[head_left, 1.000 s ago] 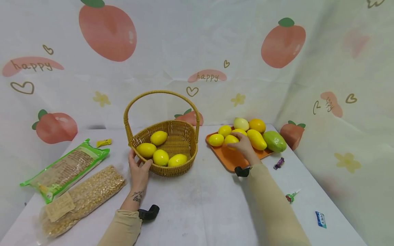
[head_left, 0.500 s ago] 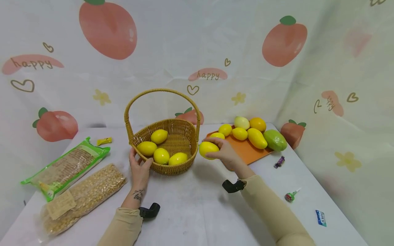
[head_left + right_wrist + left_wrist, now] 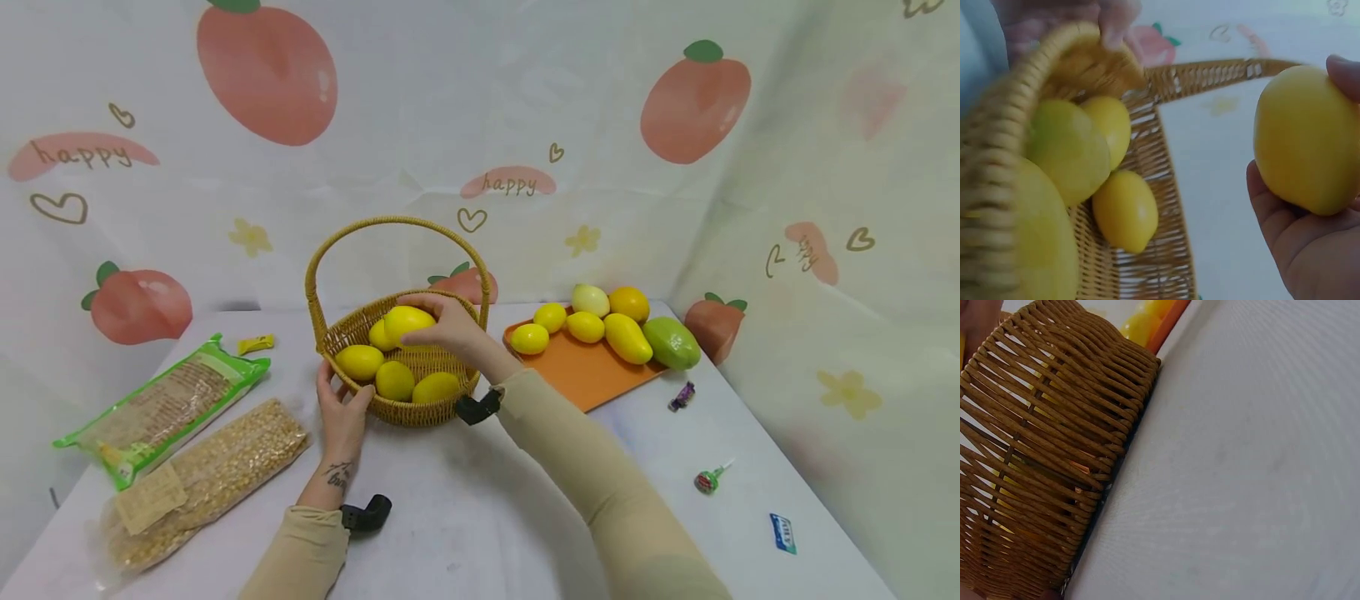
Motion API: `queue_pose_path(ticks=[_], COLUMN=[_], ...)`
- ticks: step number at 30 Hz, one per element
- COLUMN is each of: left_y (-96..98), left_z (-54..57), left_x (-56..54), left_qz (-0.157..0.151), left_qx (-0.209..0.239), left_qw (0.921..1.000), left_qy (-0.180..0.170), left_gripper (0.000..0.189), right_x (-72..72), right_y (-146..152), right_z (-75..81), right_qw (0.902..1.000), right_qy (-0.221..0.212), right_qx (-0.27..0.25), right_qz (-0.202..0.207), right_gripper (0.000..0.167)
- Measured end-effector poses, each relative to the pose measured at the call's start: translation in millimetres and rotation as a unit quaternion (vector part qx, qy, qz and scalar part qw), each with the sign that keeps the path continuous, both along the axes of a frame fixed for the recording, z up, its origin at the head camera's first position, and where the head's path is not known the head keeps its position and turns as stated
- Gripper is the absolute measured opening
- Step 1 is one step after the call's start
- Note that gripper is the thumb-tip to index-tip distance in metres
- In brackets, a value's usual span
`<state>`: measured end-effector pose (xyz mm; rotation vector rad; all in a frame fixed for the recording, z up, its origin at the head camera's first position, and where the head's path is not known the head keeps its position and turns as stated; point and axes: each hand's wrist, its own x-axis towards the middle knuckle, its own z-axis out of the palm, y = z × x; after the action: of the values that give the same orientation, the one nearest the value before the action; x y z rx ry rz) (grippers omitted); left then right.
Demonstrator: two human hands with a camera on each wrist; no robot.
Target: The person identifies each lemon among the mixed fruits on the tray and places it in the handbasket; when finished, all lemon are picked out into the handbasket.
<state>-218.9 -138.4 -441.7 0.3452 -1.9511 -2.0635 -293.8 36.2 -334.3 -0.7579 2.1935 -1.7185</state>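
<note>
change: the lemon (image 3: 407, 323) was over by the tray half a second ago, now it's above the wicker basket (image 3: 420, 414), near the surface (image 3: 450, 517)'s back edge. right hand (image 3: 453, 327) has it pinched, thumb against fingers; not set down. left hand (image 3: 342, 417) grips basket rim, same spot. meaning: four lemons (image 3: 360, 363) inside, held one not counted; orange tray (image 3: 570, 367), back right corner, one fewer than a second ago. text: "happy" repeated on backdrop (image 3: 375, 125). blue packet (image 3: 783, 533) by right edge, paper label (image 3: 148, 498) on kernel bag (image 3: 232, 458) by left edge: can't read either.
</note>
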Motion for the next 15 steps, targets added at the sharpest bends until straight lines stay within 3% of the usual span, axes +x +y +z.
queue_pose_path(ticks=[8,15], left_y=[0.8,0.8], left_z=[1.2,0.5], left_x=[0.3,0.0], left_qz=[0.001,0.002], left_qx=[-0.005,0.006], left_qw=[1.0000,1.0000], left_qy=[0.003,0.001], left_gripper=[0.080,0.080], right_x=[-28.4,-30.5], right_y=[-21.0,-21.0], right_z=[-7.4,-10.8], right_qw=[0.9973,0.9994], right_qy=[0.014,-0.018], right_qx=[0.070,0.030], right_qz=[-0.015,0.009], right_gripper=[0.056,0.061])
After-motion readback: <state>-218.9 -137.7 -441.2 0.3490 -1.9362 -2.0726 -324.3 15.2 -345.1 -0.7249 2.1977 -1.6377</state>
